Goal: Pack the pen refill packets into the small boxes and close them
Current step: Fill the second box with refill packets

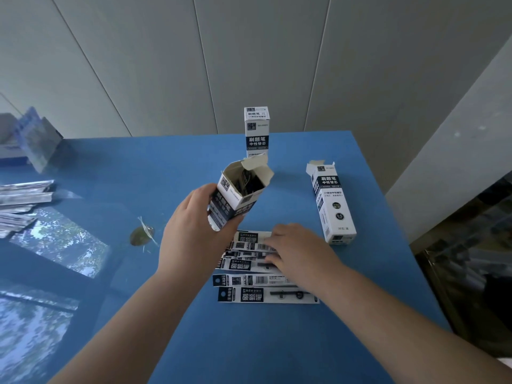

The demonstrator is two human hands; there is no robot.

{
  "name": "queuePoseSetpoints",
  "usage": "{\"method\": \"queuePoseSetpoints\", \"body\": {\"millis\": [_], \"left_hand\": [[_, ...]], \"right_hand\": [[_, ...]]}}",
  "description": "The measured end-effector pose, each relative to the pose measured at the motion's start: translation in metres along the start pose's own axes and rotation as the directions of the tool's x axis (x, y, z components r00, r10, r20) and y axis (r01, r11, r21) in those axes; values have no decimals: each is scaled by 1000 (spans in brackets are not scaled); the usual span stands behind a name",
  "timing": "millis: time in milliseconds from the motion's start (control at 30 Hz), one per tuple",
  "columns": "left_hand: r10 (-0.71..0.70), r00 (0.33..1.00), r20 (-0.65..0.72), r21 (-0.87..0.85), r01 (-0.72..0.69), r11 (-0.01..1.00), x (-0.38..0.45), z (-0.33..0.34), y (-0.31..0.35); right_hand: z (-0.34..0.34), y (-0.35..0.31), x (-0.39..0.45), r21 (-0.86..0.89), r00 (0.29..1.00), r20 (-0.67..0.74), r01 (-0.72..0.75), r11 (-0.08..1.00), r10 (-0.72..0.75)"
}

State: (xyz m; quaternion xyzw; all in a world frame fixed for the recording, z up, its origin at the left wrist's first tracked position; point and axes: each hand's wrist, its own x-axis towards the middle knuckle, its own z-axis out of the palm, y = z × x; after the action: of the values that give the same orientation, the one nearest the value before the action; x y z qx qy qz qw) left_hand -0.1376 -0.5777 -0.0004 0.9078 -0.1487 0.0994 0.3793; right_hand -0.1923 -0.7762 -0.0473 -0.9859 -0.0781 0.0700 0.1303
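My left hand (194,234) grips a small white and dark box (235,200), held tilted above the table with its top flaps open and dark packets inside. My right hand (293,250) rests on a spread of several pen refill packets (257,284) lying flat on the blue table (277,342); whether its fingers pinch one is hidden. A second box (331,206) stands to the right with its top open. A third box (257,131) stands upright and closed at the far edge.
A dried leaf (142,235) lies on the table left of my left hand. More silvery packets (22,200) sit at the far left edge, with boxes (36,137) behind them. The table's right edge drops off by a dark cabinet (471,259).
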Motion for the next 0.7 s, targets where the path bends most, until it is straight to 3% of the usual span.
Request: {"method": "queuePoseSetpoints", "body": {"millis": [100,367,700], "left_hand": [[-13,1000,-5,5,13,1000,-1,-1,-1],[-19,1000,-14,7,19,1000,-2,-3,-3],[-31,1000,-3,9,31,999,1,-2,-2]], "right_hand": [[-1,1,-3,-14,999,-52,12,1000,-13],[-3,3,-4,-48,1000,-14,-12,999,11],[-31,12,-1,262,971,40,-238,936,235]]}}
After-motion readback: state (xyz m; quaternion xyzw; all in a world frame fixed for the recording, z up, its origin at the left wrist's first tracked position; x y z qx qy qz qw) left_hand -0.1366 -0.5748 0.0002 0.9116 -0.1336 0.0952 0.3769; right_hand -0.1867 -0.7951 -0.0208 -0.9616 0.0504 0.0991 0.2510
